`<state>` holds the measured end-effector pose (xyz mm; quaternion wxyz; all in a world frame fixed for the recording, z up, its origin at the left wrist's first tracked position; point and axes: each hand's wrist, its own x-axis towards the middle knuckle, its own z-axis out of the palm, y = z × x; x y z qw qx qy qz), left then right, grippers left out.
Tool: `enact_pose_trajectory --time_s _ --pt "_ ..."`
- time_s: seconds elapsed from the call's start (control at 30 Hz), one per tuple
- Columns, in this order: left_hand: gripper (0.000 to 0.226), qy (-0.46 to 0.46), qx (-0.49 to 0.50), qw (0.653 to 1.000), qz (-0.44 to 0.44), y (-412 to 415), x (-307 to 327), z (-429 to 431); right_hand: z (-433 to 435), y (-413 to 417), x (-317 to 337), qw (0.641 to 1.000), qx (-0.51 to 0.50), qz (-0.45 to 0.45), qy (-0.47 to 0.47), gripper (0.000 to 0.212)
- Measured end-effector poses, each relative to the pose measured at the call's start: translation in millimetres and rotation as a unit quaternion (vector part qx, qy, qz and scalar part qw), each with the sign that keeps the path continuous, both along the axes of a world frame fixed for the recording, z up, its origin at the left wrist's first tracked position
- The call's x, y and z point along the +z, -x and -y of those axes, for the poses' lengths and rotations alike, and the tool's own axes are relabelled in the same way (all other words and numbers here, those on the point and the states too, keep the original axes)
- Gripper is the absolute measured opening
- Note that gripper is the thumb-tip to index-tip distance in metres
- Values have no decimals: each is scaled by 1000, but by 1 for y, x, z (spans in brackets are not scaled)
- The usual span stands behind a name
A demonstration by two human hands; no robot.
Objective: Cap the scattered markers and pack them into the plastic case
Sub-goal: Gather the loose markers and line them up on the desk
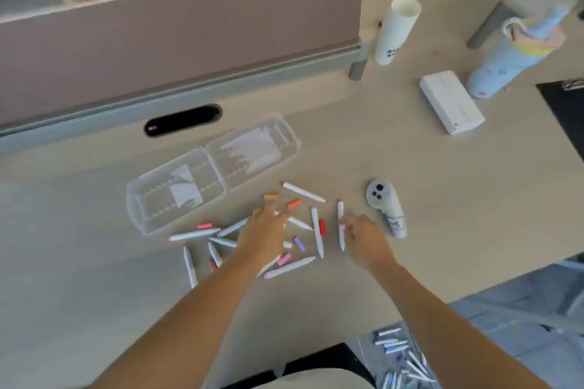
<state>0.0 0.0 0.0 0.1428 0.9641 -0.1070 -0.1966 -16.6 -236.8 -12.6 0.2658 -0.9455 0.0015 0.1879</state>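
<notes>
controller (384, 205) rt of markers (194, 234), box (452, 101) beyond

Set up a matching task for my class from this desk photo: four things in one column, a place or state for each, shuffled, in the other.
1 plastic case
2 paper tube
3 white box
4 grey controller

a standing upright
b beside the right hand
c lying open
d farthest right of the four

Pairs: 1-c, 2-a, 3-d, 4-b

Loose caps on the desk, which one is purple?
The purple cap, just left of the long white marker, opposite the red cap; the rest look orange or pink.
</notes>
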Motion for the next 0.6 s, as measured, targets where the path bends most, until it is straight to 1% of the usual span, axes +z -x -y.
enact_pose_trajectory --time_s 0.03,0.07,0.13,0.17,0.23,0.33,0.37,0.4,0.47,0.5,0.57,0.6 --pt "67 -31 -27 999 0 -8 -1 5 1 -8 -4 997 50 -21 49 37" --pt "72 -59 -49 997 1 -14 -3 9 3 -14 -7 993 79 -40 78 46" --pt "69 -128 -89 988 -8 -26 -4 17 4 -29 -7 972 175 -44 149 54" --pt "67 -164 -105 981 -19 -33 -4 23 5 -36 -6 957 221 -32 187 54" --pt "63 -203 -123 971 -30 -39 -8 32 8 -48 -5 918 310 -3 248 51" --pt "49 -207 -130 969 -25 -43 -12 36 13 -63 0 847 445 47 286 43" --pt "49 -211 -138 967 -22 -43 -11 37 13 -67 7 830 466 49 301 40" --pt "48 -219 -149 964 -15 -44 -11 38 14 -70 9 821 474 58 313 39" --pt "46 -238 -170 956 -2 -46 -12 39 16 -73 12 807 508 26 299 37" --pt "45 -245 -179 953 0 -47 -11 39 19 -71 8 803 515 27 299 37" --pt "47 -236 -182 955 7 -49 -10 36 23 -67 11 817 501 54 280 34" --pt "47 -217 -178 960 18 -49 -8 32 25 -65 12 822 496 71 272 33"
